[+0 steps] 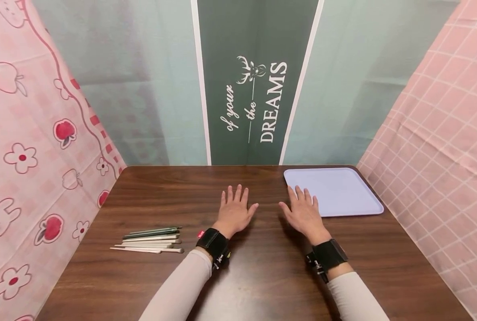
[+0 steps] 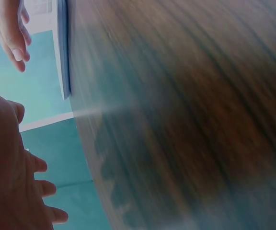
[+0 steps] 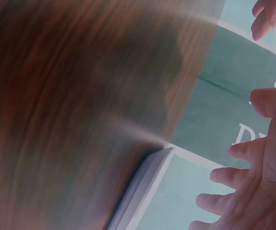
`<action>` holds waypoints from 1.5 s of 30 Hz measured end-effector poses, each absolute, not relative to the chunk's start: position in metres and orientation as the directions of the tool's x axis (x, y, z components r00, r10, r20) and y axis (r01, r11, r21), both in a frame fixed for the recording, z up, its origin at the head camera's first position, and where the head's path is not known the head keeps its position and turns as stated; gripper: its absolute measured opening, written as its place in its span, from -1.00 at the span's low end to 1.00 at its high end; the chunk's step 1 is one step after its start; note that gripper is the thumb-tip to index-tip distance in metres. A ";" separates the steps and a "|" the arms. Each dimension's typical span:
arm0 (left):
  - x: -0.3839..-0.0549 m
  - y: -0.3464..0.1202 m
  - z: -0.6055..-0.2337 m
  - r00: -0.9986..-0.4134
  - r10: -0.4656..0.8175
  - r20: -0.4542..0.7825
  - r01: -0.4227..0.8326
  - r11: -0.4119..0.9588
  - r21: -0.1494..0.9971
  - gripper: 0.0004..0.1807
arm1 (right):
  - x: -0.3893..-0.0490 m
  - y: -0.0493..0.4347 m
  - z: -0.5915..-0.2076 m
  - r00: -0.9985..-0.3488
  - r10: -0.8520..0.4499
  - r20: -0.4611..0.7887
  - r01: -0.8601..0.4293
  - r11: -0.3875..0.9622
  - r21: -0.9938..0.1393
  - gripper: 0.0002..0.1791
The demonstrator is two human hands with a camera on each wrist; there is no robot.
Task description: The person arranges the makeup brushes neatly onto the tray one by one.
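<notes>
My left hand (image 1: 234,216) is held over the middle of the table, palm down, with straight, spread fingers and nothing in it. To its right, my right hand (image 1: 303,217) is spread the same way; from the head view its fingertips overlap the near left corner of a pale lavender tray (image 1: 342,191). Both wrist views show a gap between the hands and the tabletop. Several makeup brushes, some with white handles (image 1: 158,245) and some with dark green handles (image 1: 154,231), lie in a loose group left of my left hand, their heads mostly pointing right.
The dark wooden table (image 1: 254,276) ends at a green-panelled curtain (image 1: 162,111) behind. Pink patterned cloth (image 1: 42,156) hangs along the left side, and pink checked cloth (image 1: 434,147) along the right. The tray lies flat near the far right corner.
</notes>
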State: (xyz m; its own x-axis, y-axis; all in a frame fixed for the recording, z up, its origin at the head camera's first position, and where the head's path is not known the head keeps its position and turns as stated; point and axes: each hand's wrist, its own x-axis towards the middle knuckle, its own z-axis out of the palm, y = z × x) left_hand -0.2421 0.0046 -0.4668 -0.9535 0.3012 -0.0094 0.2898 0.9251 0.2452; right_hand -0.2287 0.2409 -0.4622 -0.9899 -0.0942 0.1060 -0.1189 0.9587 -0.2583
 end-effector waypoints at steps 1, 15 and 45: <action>-0.242 0.006 -0.466 -0.953 0.302 -0.012 0.291 0.925 0.243 -0.20 | -0.229 0.243 -0.462 -0.990 -0.090 0.107 -0.115 0.960 -0.256 -0.23; -0.244 0.035 -0.464 -0.948 0.318 0.010 0.312 0.922 0.227 -0.22 | -0.227 0.274 -0.456 -0.994 -0.030 0.107 -0.056 0.965 -0.256 -0.28; -0.241 0.097 -0.465 -0.935 0.353 -0.035 0.350 0.933 0.080 -0.25 | -0.228 0.367 -0.459 -0.988 0.111 0.109 0.075 0.954 -0.291 -0.28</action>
